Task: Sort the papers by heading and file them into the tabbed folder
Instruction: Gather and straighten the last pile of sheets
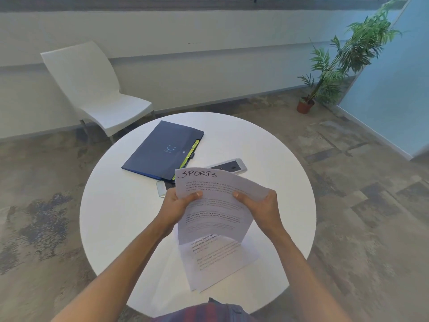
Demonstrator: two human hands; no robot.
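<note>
A sheet headed "SPORTS" (216,205) was held above the round white worktop (120,217), bowed upward toward its far right corner. The left hand (180,204) gripped its left edge with the thumb pressed on the printed face, and the right hand (257,203) gripped the right edge the same way. Below the held sheet, more papers (218,263) lay fanned on the worktop nearer the person. Beyond the hands, the dark blue tabbed folder (162,149) lay closed and flat, yellow-green tabs showing along its right edge. Just beside it, partly hidden by the sheet, sat a grey-and-black device (228,167). A white chair (92,89) stood past the worktop on the left, and a potted plant (334,68) stood on the patterned carpet at the right, by a pale blue wall.
</note>
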